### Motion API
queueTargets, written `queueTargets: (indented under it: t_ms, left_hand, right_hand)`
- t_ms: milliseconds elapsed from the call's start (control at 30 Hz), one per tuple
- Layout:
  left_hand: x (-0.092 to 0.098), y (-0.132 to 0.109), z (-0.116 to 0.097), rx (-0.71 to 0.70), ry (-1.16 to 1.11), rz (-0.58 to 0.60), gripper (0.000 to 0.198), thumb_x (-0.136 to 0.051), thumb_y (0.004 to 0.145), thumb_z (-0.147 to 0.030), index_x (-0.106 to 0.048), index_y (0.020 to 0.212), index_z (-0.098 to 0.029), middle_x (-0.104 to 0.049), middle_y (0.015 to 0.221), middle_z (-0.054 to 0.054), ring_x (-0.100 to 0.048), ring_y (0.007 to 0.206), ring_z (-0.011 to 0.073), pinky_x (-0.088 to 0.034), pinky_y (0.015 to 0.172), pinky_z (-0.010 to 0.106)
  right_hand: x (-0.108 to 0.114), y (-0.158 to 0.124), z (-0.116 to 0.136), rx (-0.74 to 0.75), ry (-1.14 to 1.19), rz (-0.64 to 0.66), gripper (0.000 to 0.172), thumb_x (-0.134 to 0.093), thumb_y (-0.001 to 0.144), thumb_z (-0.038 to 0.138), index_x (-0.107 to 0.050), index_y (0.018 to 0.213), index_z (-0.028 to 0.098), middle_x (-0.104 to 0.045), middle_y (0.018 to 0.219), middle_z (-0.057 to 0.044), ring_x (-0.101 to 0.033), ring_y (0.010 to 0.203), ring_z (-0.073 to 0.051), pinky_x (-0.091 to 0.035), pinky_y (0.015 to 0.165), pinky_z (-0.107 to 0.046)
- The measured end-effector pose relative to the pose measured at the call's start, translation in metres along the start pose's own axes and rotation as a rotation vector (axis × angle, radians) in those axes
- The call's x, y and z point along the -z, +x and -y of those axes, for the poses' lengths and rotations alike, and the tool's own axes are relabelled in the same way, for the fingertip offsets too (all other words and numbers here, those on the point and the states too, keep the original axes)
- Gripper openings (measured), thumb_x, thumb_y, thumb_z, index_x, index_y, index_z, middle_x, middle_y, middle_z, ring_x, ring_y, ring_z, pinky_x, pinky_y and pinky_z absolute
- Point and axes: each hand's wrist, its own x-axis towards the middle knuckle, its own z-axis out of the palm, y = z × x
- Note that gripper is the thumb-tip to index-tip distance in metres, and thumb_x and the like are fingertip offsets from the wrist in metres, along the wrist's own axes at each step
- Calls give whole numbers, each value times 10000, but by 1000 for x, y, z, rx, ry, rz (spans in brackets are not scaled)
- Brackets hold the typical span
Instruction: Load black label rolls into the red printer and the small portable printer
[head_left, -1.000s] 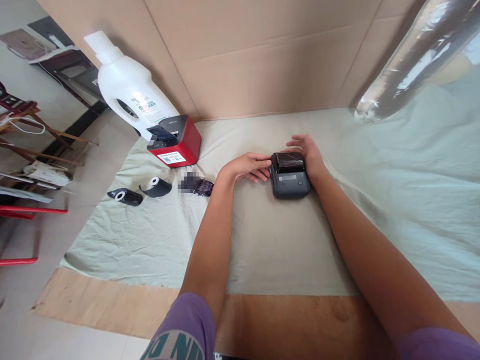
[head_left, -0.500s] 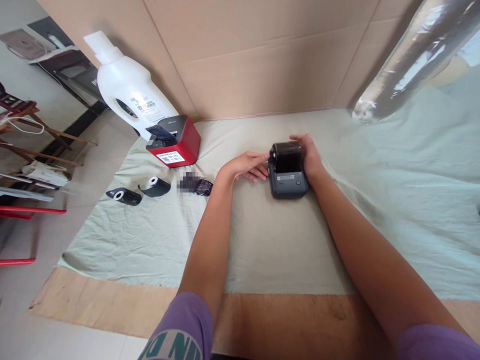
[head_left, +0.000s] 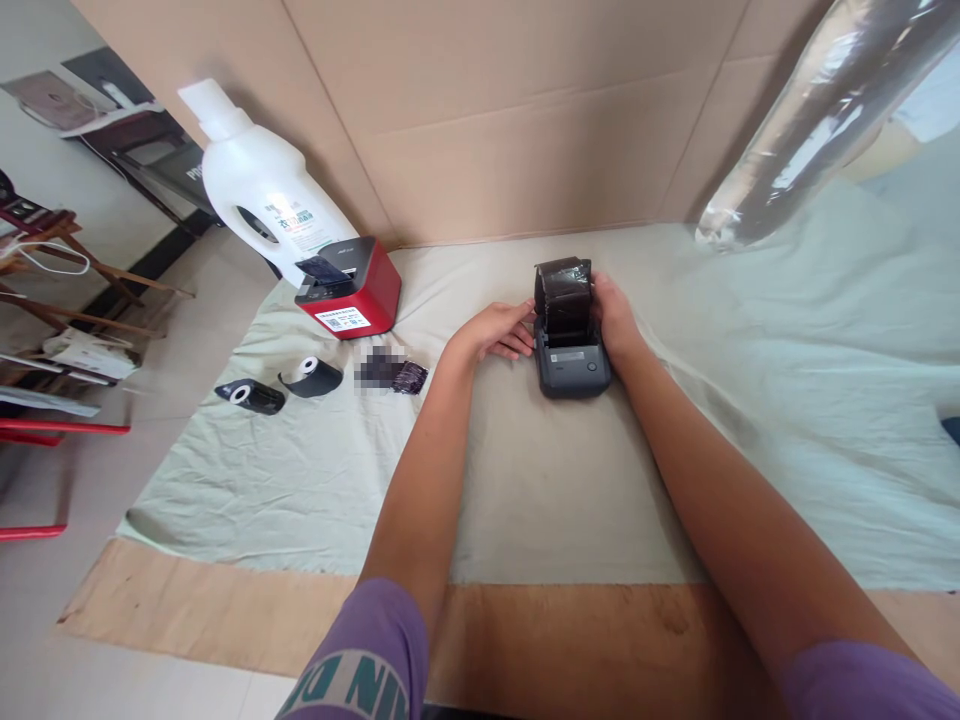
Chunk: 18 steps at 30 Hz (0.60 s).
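A dark grey portable label printer [head_left: 573, 370] stands on the cloth with its dark see-through cover [head_left: 564, 285] raised at the back. My left hand [head_left: 501, 332] holds the printer's left side, thumb and fingertips against the edge by the cover. On the other side my right hand [head_left: 615, 312] grips the right edge, its fingertips partly hidden behind the cover. Whatever lies inside the printer's bay cannot be made out. Left of my left forearm, a strip of dark film [head_left: 410, 377], partly blurred out, lies on the cloth.
Two dark rolls with white cores, one roll [head_left: 259, 397] and another roll [head_left: 319, 376], lie at the left. Behind them are a red and black printer [head_left: 360, 295] and a white detergent bottle [head_left: 255, 180]. Cardboard [head_left: 525, 120] stands at the back; a shiny wrapped roll [head_left: 787, 150] leans right.
The printer's dark cover has swung up from a lower position and now stands higher. My right fingers have come down from the cover's top toward its right side.
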Motion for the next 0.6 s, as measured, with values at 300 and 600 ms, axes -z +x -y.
queueTargets:
  t_ms: [300,600]
  left_hand:
    - [-5,-5,-8,10,58,-59,596,-532,878,-710,-669,1032,-150,-697,690,58,-684,634,166,-493,560,227]
    - [-8,-1,-11,-29,143,-123,518,-501,937,-599,-710,991,-128,-674,611,59,-543,477,127,-396,498,236]
  right_hand:
    - [-3,-4,8,17,-148,-56,745,-498,758,863,-627,1244,313,-744,1016,-35,-685,1054,-266,-586,797,-399]
    - [-7,-8,14,38,-224,-87,757,-465,760,876,-626,1243,316,-738,1051,-43,-672,1071,-283,-589,781,-420]
